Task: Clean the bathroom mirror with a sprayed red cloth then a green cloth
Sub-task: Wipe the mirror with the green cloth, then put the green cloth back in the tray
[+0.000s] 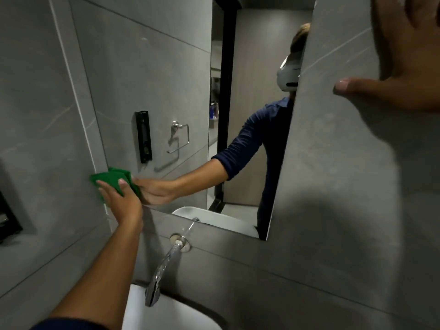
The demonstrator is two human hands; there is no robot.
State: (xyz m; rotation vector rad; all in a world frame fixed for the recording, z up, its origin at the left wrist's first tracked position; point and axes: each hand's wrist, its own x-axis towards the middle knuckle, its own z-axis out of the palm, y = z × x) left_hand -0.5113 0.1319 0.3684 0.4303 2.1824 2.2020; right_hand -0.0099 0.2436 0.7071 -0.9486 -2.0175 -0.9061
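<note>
Cloth position is being fixed at the lower left corner of the mirror (181, 91): the green cloth (110, 181) is being pressed flat against the glass by the left hand (122, 201), fingers spread over it, so the cloth is being pinned under the palm rather than clenched. Part of the cloth is being carried past the mirror's left edge onto the grey tiled wall (35, 115). The unwiped glass is lying to the right of and above the cloth, so the next stroke is judged to run rightward along the bottom edge or upward along the left edge. The long axis of the mirror is being shown as tilted, leaning with the camera. The left hand is the nearer one to the cloth; the right hand (402, 67) is being held open and flat against the wall panel well to the right of the mirror, grasping nothing, apparently as a brace. No red cloth is being shown, so the green-cloth stage is judged to be under way. Below the mirror a chrome spout (164, 267) is projecting from the wall over a white basin (166, 315); clearance there is being judged as tight for low strokes.
</note>
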